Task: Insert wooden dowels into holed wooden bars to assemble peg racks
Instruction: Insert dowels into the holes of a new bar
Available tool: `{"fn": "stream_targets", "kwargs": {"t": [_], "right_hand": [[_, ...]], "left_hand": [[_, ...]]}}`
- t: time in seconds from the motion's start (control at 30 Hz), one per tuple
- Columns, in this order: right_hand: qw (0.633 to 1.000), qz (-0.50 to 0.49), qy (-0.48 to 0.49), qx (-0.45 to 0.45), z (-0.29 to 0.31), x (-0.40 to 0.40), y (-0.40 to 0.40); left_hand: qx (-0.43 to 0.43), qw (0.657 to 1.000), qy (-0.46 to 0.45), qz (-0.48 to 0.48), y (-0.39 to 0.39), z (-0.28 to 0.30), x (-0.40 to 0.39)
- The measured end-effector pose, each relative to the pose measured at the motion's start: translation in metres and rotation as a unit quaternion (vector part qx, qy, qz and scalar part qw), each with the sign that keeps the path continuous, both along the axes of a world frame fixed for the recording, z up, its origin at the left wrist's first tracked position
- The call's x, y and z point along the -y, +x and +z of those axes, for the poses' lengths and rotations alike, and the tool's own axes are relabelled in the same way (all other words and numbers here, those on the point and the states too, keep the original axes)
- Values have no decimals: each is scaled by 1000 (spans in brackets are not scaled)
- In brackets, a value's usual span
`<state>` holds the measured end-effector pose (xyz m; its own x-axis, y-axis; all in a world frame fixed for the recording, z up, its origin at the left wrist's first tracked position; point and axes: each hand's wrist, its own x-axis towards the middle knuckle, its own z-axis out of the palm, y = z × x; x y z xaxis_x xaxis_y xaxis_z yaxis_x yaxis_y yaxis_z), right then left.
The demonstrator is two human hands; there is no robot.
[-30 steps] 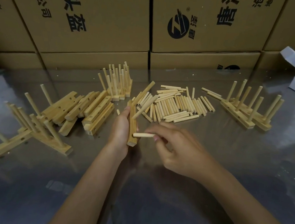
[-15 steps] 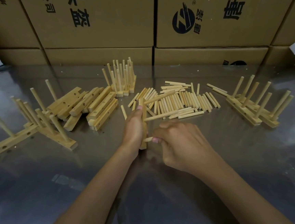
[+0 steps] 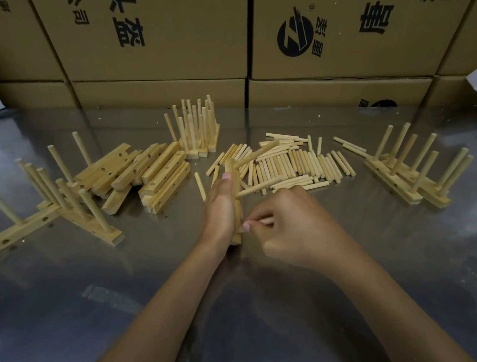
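The left hand (image 3: 220, 208) wraps around a holed wooden bar (image 3: 236, 206) stood on edge on the steel table (image 3: 368, 264), thumb tip up near the bar's far end, and two dowels already stick out of the bar toward 2 o'clock. The right hand (image 3: 293, 229) pinches a short dowel (image 3: 265, 220) between thumb and fingertips, its free end touching the bar's face near the near end, so the step in hand looks like seating this peg in a hole. These parts should handle as light, stiff, dry wood: the dowel will not bend, so it wants to go in straight, gripped close to the entering end to keep it from wobbling, while the bar is best clamped along its long sides, clear of the holes. A tilted peg may jam or chip the hole's rim. Loose dowels (image 3: 290, 165) lie in a heap at 12 o'clock from the hands, spare bars (image 3: 151, 170) at 10 o'clock, finished racks (image 3: 405, 172) at 2 o'clock and more racks (image 3: 56, 202) at 9 o'clock.
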<state>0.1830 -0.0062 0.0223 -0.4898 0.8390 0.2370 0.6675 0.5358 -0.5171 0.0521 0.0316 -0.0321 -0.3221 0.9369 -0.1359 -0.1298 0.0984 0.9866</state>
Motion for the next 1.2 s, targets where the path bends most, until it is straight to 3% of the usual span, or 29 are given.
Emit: {"fn": "stream_targets", "kwargs": {"t": [0.17, 0.23, 0.47, 0.6, 0.77, 0.87, 1.0, 1.2], "right_hand": [[959, -30, -166, -226, -7, -4, 6], [939, -6, -208, -273, -11, -4, 4], [937, -32, -121, -327, -34, 4, -15], [937, -45, -79, -338, -43, 5, -22], [918, -37, -111, -378, -45, 2, -25], [945, -71, -86, -306, -51, 1, -28], [980, -96, -7, -174, -56, 1, -26], [959, -138, -25, -246, -49, -18, -31]], "left_hand": [[6, 1000, -23, 1, -4, 2, -3], [29, 999, -35, -6, -7, 3, -2], [45, 997, -62, 11, -7, 4, -1], [68, 996, -58, 20, -7, 1, -4], [119, 991, -31, 50, -5, 1, -3], [214, 973, -46, 66, -10, 4, -7], [191, 980, -20, 61, -22, 4, -10], [157, 985, 30, -69, -29, 4, -16]]}}
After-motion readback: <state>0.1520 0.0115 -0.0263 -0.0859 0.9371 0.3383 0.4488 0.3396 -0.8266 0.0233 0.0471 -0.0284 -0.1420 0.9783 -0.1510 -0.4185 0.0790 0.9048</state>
